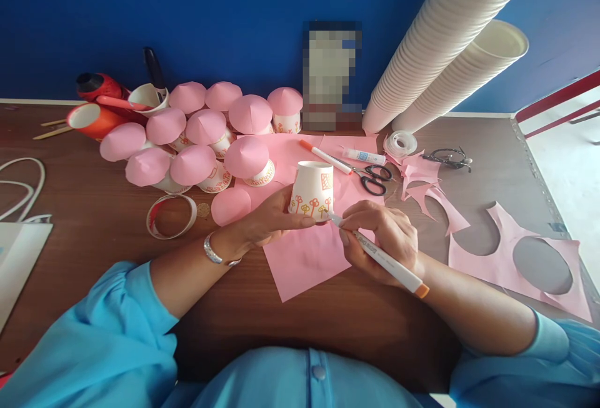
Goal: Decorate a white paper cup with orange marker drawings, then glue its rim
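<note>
My left hand (275, 215) grips an upside-down white paper cup (311, 190), fingers behind it and thumb along its rim. Red and yellow flowers and a small orange grid are drawn on the cup's side. My right hand (382, 236) is closed around a white marker (387, 265) with an orange end, its tip at the lower right of the cup's drawings. Beneath both hands lies a pink paper sheet (304, 270). Just beyond the cup are an orange-capped marker (325, 157), a glue stick (364, 157) and black-handled scissors (375, 180).
Several cups with pink cone roofs (246, 157) stand at the back left, near a tape roll (171, 215). Tall paper cup stacks (445, 33) lean against the blue wall. Pink paper offcuts (504, 258), clear tape (400, 143) and eyeglasses (447, 158) lie right. A white bag (21, 258) is left.
</note>
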`<state>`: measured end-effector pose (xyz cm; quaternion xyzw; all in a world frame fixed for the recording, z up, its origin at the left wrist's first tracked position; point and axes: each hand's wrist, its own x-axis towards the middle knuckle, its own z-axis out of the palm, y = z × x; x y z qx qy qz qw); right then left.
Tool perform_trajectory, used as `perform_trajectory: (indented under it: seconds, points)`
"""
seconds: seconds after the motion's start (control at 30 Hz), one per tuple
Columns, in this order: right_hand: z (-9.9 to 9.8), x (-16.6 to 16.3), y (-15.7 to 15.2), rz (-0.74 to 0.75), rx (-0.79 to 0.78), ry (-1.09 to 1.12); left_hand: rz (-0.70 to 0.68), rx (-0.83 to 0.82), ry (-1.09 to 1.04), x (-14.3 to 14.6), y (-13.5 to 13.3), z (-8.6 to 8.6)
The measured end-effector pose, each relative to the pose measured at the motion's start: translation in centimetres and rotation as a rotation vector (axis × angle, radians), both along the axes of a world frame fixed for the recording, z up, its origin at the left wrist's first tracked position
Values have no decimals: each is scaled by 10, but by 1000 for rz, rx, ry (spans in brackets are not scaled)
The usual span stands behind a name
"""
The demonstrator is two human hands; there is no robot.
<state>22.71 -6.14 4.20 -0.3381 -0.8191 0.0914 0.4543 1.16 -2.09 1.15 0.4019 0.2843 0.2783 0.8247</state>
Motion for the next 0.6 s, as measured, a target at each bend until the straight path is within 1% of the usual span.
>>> perform_trajectory:
  seconds: [0.17, 0.4, 0.5, 0.6]
  points:
    - [0, -1, -1, 16, -11, 7, -11, 5, 13, 0, 0, -1]
    - [2, 3, -1, 51, 9, 42, 18, 20, -15, 1, 0, 2]
    - [-2, 7, 0, 77, 30, 62, 22, 20, -27, 1, -1, 1]
    - [-9, 11, 2, 39, 53, 55, 35, -15, -29, 0, -1, -1]
